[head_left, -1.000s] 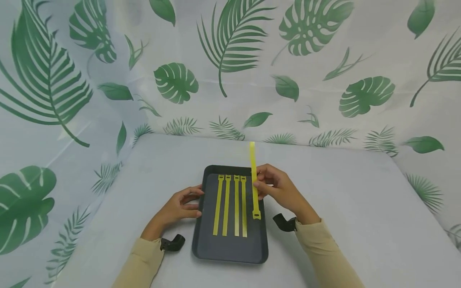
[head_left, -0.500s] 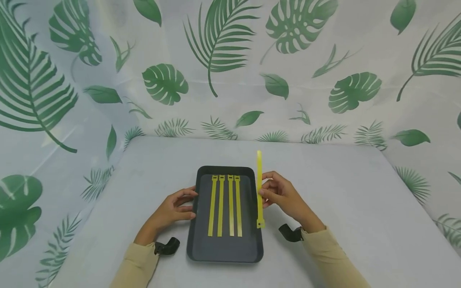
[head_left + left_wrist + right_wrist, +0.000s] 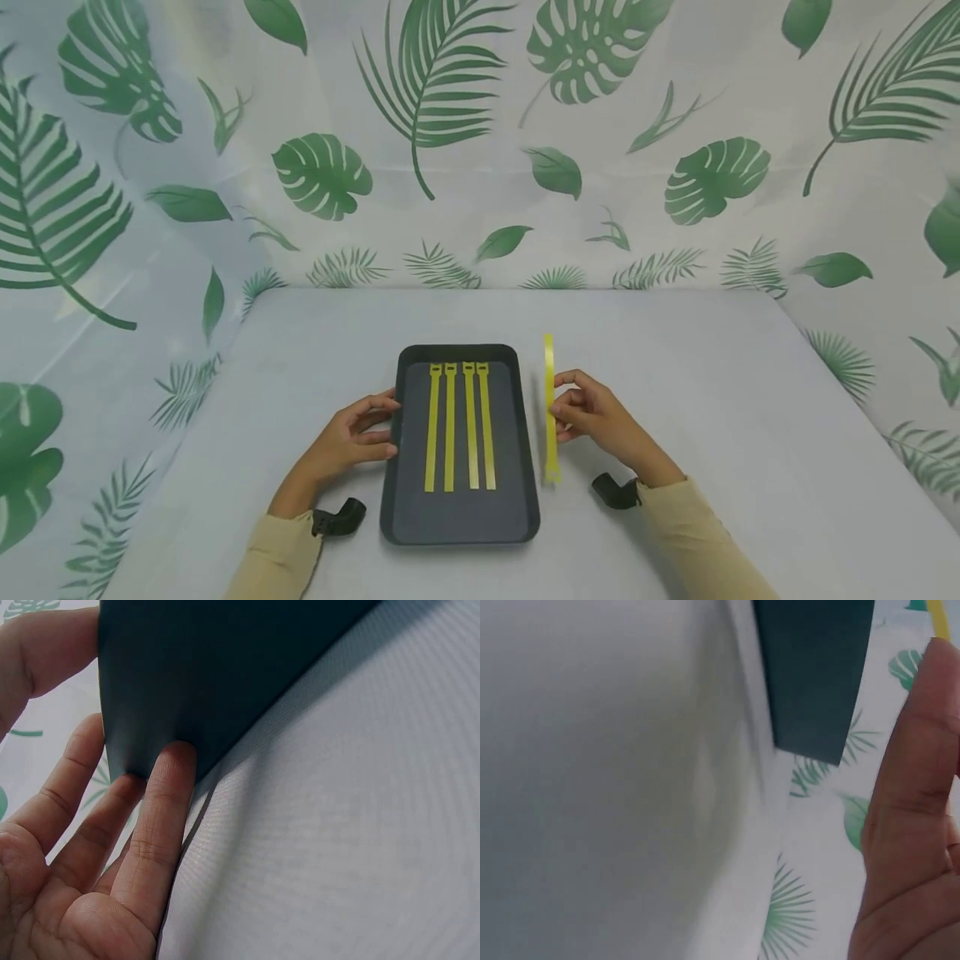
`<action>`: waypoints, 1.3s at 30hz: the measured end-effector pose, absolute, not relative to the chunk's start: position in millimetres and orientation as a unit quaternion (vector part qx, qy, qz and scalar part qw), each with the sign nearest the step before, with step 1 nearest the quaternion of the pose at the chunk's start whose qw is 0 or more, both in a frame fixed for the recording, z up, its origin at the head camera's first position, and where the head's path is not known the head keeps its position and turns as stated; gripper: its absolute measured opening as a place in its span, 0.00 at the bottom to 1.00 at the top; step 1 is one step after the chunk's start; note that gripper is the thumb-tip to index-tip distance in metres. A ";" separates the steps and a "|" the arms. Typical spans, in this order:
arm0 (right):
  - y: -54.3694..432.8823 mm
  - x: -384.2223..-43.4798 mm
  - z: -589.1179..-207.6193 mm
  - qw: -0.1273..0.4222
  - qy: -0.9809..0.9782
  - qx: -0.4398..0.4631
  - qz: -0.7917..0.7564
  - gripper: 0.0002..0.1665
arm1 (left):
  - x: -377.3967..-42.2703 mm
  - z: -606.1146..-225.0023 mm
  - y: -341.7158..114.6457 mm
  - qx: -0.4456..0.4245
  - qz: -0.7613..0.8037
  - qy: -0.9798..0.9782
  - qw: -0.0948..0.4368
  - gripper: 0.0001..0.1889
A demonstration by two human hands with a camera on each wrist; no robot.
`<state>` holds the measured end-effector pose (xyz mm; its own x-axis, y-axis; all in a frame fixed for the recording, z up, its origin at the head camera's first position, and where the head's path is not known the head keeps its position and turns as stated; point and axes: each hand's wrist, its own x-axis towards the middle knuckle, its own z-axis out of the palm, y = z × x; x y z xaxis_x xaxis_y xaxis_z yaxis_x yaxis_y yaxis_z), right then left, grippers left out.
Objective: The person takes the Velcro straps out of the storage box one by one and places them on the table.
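At lower centre, a dark tray (image 3: 461, 523) holds four yellow straps (image 3: 450, 429). Hands apart: the left hand (image 3: 341, 440) touches its left side, fingers extended; the right hand (image 3: 596, 419) pinches a fifth strap (image 3: 549, 375) just right of it. A leaf-print backdrop (image 3: 465, 196) fills the top.

A white, wall-like backdrop (image 3: 480, 187) printed with green palm fronds (image 3: 417, 108) and broad split leaves (image 3: 330, 171) encloses the back and both sides. In front spreads a pale grey-white table (image 3: 697, 375), softly lit, while the backdrop's left side looks cooler and bluish.
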<state>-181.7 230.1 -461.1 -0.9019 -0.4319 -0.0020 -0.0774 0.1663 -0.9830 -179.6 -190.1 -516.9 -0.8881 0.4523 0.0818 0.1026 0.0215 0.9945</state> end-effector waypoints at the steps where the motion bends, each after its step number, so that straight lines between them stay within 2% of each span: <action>1: 231.0 -183.1 -461.9 0.148 0.753 -0.164 -0.620 0.21 | -179.1 -517.0 -190.8 0.196 0.673 0.701 0.130 0.34; 9: 234.0 -194.0 -468.8 0.197 0.770 -0.125 -0.594 0.20 | -178.2 -518.6 -193.6 0.194 0.680 0.695 0.129 0.33; 18: 232.2 -200.8 -470.1 0.225 0.785 -0.085 -0.571 0.22 | -179.0 -518.5 -193.0 0.195 0.686 0.688 0.134 0.33; 28: 223.8 -201.6 -464.1 0.236 0.818 -0.039 -0.524 0.20 | -180.2 -518.1 -193.6 0.187 0.678 0.698 0.135 0.33; 39: 220.4 -200.7 -462.5 0.217 0.850 -0.025 -0.480 0.20 | -181.2 -517.1 -192.3 0.187 0.678 0.697 0.139 0.33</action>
